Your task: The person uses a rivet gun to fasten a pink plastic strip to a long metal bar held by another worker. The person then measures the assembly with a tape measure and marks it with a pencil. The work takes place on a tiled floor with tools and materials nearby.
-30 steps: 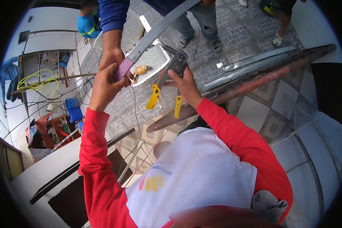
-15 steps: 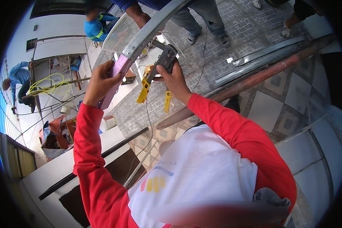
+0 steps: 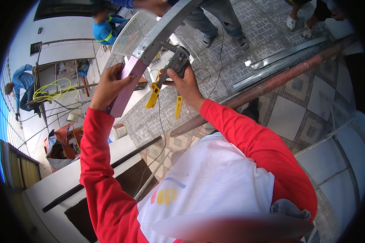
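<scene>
My left hand (image 3: 108, 86) is closed around a pinkish-purple metal channel piece (image 3: 125, 90), thumb on its near face. The upper end of that piece meets a curved grey galvanized metal channel (image 3: 161, 29) with small holes along it. My right hand (image 3: 187, 84) grips a hand riveter (image 3: 177, 61) with a grey head and yellow handles, which stand spread apart below the hand. The riveter's nose points at the side of the grey channel, close to the joint; whether it touches is hard to tell.
Across from me stands a person in grey trousers (image 3: 219, 18), a blurred hand near the channel. A white mesh chair (image 3: 134, 32) is behind the channel. Metal channels (image 3: 280, 65) and a long reddish pipe (image 3: 288, 77) lie at right. Two people in blue are farther left, near a yellow hose (image 3: 54, 92).
The purple piece has turned slightly and shows more of its face. The other person's hand has moved up along the channel. My hands keep their grips.
</scene>
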The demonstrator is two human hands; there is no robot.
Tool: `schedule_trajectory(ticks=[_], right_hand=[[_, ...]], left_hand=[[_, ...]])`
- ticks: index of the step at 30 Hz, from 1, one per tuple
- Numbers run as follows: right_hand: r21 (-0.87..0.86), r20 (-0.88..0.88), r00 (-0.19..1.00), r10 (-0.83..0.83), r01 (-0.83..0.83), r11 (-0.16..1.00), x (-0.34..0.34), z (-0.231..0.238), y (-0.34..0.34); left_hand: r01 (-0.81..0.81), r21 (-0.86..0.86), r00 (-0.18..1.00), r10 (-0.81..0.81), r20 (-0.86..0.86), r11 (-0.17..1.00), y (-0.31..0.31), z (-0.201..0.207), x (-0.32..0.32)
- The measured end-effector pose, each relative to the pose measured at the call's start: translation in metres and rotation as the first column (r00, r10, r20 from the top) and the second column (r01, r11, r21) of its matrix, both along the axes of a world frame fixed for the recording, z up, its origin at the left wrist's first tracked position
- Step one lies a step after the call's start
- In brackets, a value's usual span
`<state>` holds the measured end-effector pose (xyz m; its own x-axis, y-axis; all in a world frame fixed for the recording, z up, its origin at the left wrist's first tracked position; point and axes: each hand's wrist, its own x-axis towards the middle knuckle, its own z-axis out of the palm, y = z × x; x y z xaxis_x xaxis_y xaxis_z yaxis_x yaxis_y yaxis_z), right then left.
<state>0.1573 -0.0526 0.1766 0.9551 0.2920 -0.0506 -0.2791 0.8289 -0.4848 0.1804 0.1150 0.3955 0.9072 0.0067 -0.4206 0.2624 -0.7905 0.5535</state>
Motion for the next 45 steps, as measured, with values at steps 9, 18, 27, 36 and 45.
schedule_trajectory(ticks=[9, 18, 27, 36, 45], right_hand=[[-0.682, 0.361, 0.919, -0.157, 0.375, 0.628, 0.007, 0.0, -0.025], [-0.797, 0.271, 0.951, 0.151, 0.134, 0.59, 0.032, 0.028, -0.075], [-0.904, 0.313, 0.877, 0.363, 0.158, 0.399, 0.056, 0.043, -0.096], [-0.927, 0.363, 0.847, 0.388, 0.286, 0.244, 0.068, 0.052, -0.099], [-0.906, 0.313, 0.906, 0.286, 0.195, 0.375, 0.063, 0.033, -0.052]], left_hand=[[-0.083, -0.104, 0.996, 0.078, -0.049, 0.991, -0.006, -0.002, -0.005], [-0.109, -0.107, 0.993, 0.114, 0.042, 0.988, -0.009, -0.025, -0.015], [-0.114, -0.045, 0.992, 0.116, 0.04, 0.992, 0.001, -0.044, -0.014], [-0.132, -0.113, 0.991, 0.134, 0.011, 0.985, 0.005, -0.063, -0.015], [-0.051, 0.255, 0.974, -0.008, 0.227, 0.966, 0.021, -0.042, -0.002]])
